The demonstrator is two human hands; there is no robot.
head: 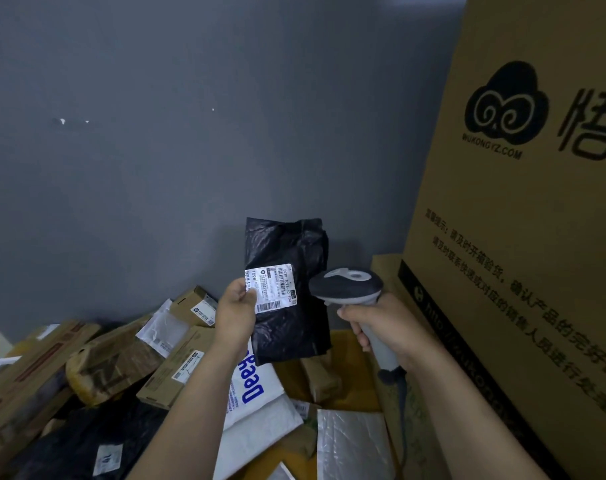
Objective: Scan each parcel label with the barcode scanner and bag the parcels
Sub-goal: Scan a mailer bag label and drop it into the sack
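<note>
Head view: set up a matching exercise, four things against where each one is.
Things:
1. black parcel
2. barcode scanner
3. printed cardboard box
4. white mailer with blue lettering

Places:
A. stands tall at the right edge
B. lies flat, low in the middle
C. held up by the left hand
D. gripped by the right hand

Pairs: 1-C, 2-D, 3-A, 4-B
</note>
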